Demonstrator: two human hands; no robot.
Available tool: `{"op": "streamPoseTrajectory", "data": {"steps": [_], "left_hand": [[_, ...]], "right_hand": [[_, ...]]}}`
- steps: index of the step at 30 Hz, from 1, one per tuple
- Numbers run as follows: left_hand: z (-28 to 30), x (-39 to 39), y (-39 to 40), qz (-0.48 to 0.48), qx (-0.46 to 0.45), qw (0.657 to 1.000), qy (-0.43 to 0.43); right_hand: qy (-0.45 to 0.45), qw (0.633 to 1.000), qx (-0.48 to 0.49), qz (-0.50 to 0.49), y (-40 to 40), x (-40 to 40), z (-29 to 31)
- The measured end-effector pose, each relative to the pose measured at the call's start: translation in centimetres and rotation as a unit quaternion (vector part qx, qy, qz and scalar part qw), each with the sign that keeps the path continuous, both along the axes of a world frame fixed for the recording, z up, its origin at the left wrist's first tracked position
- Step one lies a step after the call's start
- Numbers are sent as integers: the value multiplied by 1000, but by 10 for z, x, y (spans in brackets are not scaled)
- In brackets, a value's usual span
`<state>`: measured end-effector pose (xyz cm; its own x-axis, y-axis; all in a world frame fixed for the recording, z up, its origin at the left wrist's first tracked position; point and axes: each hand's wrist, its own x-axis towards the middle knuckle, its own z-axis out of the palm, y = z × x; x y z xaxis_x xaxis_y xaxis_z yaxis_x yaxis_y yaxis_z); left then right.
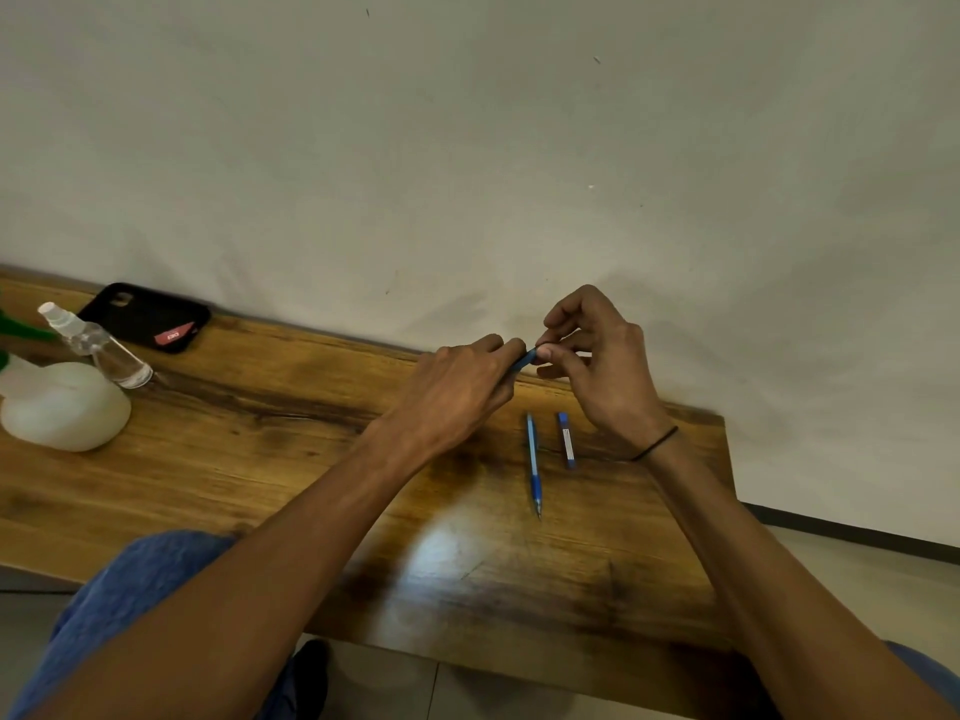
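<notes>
Two blue items, a pencil (534, 462) and a lead case (567, 440), lie on the table (260, 459) right of centre. Beyond them, mid-frame, the left hand (457, 381) grips a slim blue barrel (525, 359), the right hand (608, 366) pinching its end; judged light, rigid, slippery, so hold mid-shaft.

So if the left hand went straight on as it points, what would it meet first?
The right hand: it pinches the far end of the blue pen that the left hand grips.
</notes>
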<state>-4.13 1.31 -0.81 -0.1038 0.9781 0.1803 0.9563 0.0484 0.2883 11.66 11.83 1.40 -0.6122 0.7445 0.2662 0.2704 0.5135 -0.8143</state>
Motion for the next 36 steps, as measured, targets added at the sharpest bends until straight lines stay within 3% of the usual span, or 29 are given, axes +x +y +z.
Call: {"op": "streamPoseTrajectory", "data": {"steps": [5, 11, 16, 22, 25, 28, 36], "left_hand": [[2, 4, -2, -4, 10, 1000, -5], [7, 6, -3, -2, 35, 985, -168], [11, 6, -1, 2, 57, 965, -257], [22, 3, -2, 69, 117, 939, -317], [25, -11, -2, 124, 198, 914, -333], [23, -16, -3, 142, 220, 902, -343], [24, -5, -3, 96, 237, 913, -318]], "right_hand": [[17, 999, -25, 18, 2, 4, 3], [86, 988, -125, -25, -4, 1, 0], [119, 974, -189, -26, -6, -2, 1], [248, 922, -298, -19, -6, -2, 29], [353, 848, -396, -8, -10, -1, 51], [410, 790, -456, 4, -16, -1, 74], [428, 773, -466, 46, -29, 9, 117]]}}
